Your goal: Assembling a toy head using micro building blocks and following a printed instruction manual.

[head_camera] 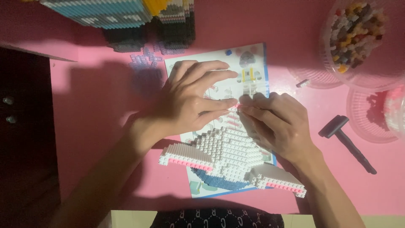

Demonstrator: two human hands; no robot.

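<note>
A white micro-brick model [228,158] with pink trim and a blue underside lies on an instruction sheet [253,59] on the pink table. My left hand [192,99] rests flat over the sheet above the model, fingers pointing right. My right hand [276,124] comes in from the right, its fingertips meeting the left fingertips at a small pink piece [239,105]. Both hands pinch at that spot, at the model's upper edge. The sheet's middle is hidden under the hands.
A black brick-separator tool [344,139] lies right of my right hand. Clear bowls of mixed small bricks [356,29] and pink-white bricks [390,112] stand at the far right. A tall built block structure [126,19] stands at the top. Table's edge runs along the bottom.
</note>
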